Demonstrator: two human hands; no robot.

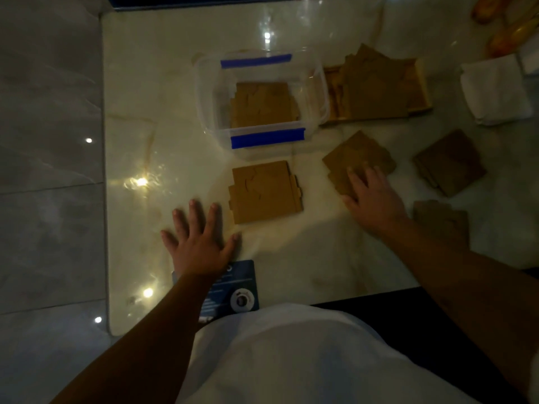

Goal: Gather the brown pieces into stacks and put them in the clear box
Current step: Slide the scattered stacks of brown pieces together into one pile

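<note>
On the counter (175,97), the clear box (204,91) holds one stack (264,104); a tray (420,83) of pieces sits just right of it. Nearer the person lie a second stack (264,192), before the box, and three more stacks (358,158) (450,161) (440,218) to its right.

Brown pieces (264,104) sit inside the clear box (204,91), which wears two blue tape strips (267,137). A tan stack (265,192) glows on the cream, faintly veined marble table (163,91). Far right, white folded cloth (495,88); near edge, dark blue card (233,290).
</note>
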